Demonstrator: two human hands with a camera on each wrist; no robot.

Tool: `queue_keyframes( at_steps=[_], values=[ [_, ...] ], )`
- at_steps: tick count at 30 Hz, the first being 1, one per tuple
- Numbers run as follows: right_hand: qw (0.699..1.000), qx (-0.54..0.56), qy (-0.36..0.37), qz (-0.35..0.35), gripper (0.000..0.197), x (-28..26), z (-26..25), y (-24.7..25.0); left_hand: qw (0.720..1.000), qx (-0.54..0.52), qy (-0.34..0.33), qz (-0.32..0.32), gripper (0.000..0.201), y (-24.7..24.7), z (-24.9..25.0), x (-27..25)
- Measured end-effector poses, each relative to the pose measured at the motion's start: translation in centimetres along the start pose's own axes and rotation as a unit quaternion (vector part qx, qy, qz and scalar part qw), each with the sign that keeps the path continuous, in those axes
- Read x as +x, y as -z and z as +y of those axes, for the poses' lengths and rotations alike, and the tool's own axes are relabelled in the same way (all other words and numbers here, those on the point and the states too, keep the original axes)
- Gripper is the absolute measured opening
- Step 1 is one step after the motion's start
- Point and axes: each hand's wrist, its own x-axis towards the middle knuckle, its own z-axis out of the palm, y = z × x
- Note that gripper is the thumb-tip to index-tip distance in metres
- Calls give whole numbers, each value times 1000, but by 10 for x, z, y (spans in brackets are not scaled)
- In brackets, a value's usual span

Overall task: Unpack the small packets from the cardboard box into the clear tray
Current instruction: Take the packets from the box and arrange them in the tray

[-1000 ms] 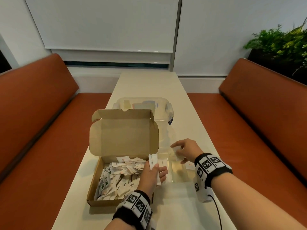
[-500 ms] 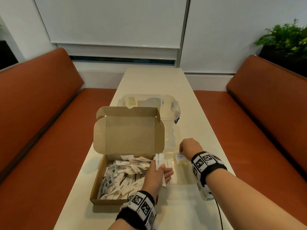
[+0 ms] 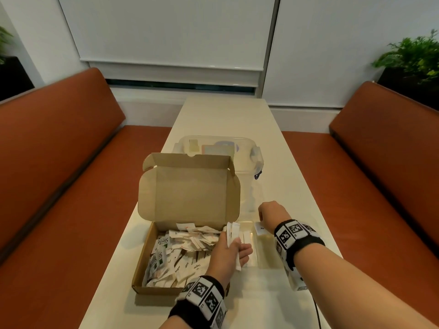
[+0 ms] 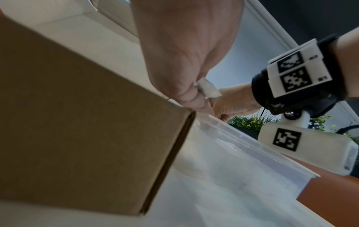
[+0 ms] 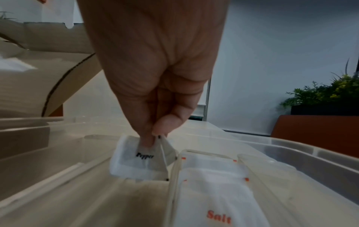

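Pepper packet [image 5: 139, 159] sat pinched at its top edge between our right hand's [image 3: 270, 213] thumb and fingertips [image 5: 165, 124], hanging upright with its lower edge down inside a middle compartment of the clear tray [image 3: 268, 257]. Its flat face ran alongside the divider, and salt packets [image 5: 215, 192] lay in the compartment just to the right. We judged that the coming move was only to release it there. Our left hand [image 3: 228, 252] was curled round a small sheaf of long white packets [image 3: 234, 236], held on end over the seam between the cardboard box [image 3: 152, 255] and the tray. That hand was nearer the box, where most packets [image 3: 187, 252] still lay heaped.
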Motion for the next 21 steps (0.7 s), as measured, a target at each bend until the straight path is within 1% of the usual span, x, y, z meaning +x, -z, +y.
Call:
queue_keyframes(
  at_steps=[4,6,7,8,10,12,16,18,21],
  values=[
    [1000,22,-1,-7,22,1,-1,7,1000,14,1,-2,17,-1,0,0],
    [997,75,-10,-22,18,1,4,16,1000,16,2,-5,18,-1,1,0],
    [992,123,-14,-38,13,0,7,22,1000,19,0,-2,18,0,2,0],
    [982,179,-14,-55,7,-2,10,28,1000,20,-4,5,18,0,4,1],
    [955,280,-3,-96,4,-10,15,39,1000,14,-13,16,16,-1,7,2],
    [934,332,12,-129,6,-18,16,45,1000,15,-19,12,15,-4,10,1],
    [917,366,35,-156,9,-26,11,41,998,43,-53,-2,17,-10,14,-1],
    [913,371,36,-166,7,-28,9,37,996,56,-67,11,15,-12,15,0],
    [913,371,26,-167,8,-30,9,32,998,31,-50,24,15,-11,15,0]
  ],
)
